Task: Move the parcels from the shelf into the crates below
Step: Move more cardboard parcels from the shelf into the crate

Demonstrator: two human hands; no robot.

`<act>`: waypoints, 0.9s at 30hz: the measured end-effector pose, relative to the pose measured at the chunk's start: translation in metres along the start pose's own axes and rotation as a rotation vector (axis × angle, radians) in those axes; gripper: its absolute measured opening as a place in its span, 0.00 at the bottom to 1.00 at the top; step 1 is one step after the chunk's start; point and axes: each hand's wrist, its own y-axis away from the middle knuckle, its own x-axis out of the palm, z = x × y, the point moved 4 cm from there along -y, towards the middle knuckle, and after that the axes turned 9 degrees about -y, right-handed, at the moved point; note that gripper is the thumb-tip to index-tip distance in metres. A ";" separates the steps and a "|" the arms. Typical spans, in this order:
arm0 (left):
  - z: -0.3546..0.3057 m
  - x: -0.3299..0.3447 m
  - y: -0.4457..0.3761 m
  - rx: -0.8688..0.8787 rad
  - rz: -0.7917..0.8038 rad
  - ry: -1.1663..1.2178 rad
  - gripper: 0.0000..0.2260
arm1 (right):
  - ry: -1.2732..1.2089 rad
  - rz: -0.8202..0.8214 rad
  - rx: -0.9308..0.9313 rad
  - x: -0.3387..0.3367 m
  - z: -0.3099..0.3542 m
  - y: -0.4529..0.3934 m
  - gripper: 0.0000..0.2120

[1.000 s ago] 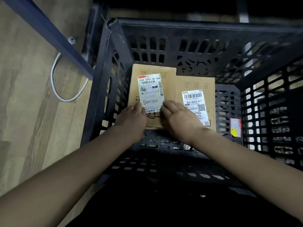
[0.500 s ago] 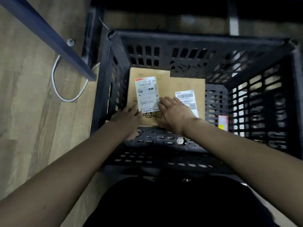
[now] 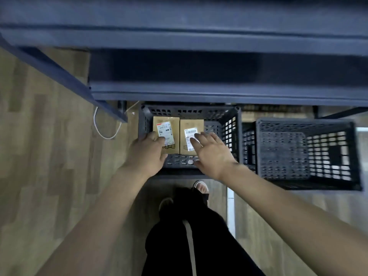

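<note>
Two brown cardboard parcels with white labels lie side by side on the floor of a black slatted crate point(image 3: 232, 126): the left parcel point(image 3: 165, 124) and the right parcel point(image 3: 191, 124). My left hand point(image 3: 148, 152) hovers high above the crate's near left corner, fingers loosely bent, holding nothing. My right hand point(image 3: 211, 152) is spread open above the near right part of the crate, fingers straight, empty. Both hands are well above the parcels and hide their near ends.
A second black crate point(image 3: 306, 152) stands to the right, nothing visible in it. A dark blue shelf rack point(image 3: 199, 92) overhangs the crates at the top. A white cable point(image 3: 103, 132) loops on the wooden floor at left. My feet and dark trousers are below.
Both hands have let go of the left parcel and risen out of the crate. The view has pulled up and back, bringing the shelf and the second crate into sight.
</note>
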 end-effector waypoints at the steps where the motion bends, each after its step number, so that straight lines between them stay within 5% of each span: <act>1: -0.006 -0.024 0.017 -0.016 -0.033 0.004 0.21 | -0.006 -0.029 -0.004 -0.021 0.004 0.020 0.30; 11: -0.048 -0.199 0.142 -0.138 -0.441 0.108 0.19 | -0.112 -0.424 0.012 -0.176 0.027 0.149 0.29; 27: -0.012 -0.258 0.174 -0.081 -0.521 0.187 0.20 | -0.166 -0.653 0.013 -0.233 0.070 0.159 0.25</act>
